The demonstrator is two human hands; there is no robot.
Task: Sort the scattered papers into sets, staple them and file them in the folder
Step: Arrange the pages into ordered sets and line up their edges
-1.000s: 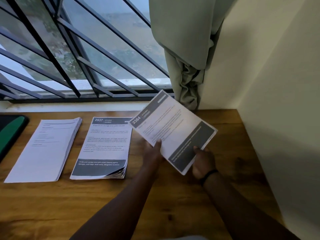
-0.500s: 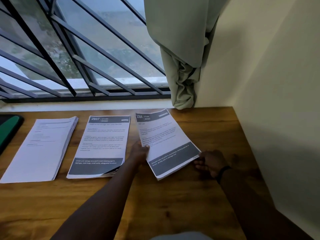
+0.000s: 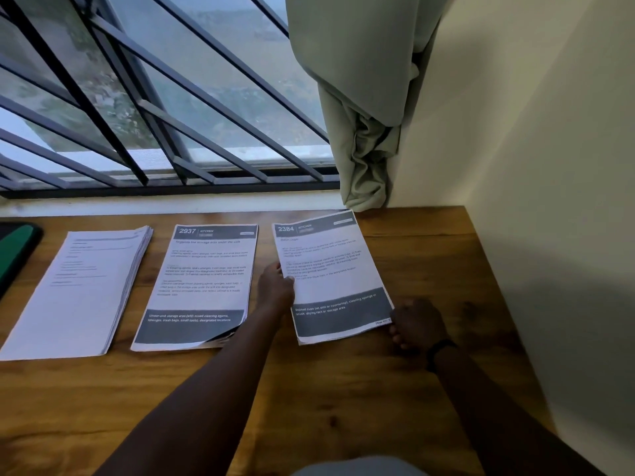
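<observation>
Fingers (image 3: 400, 316) touch 2384 sheet (image 3: 330, 273); 2937 stack (image 3: 202, 283) beside.

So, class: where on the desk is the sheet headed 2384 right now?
In the head view the 2384 sheet lies flat, rightmost of three paper sets, beside the 2937 stack, below the curtain.

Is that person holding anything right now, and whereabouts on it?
Yes, the paper set marked 2384, lying on the desk. The left hand grips its left edge; the right hand touches its bottom right corner.
</observation>
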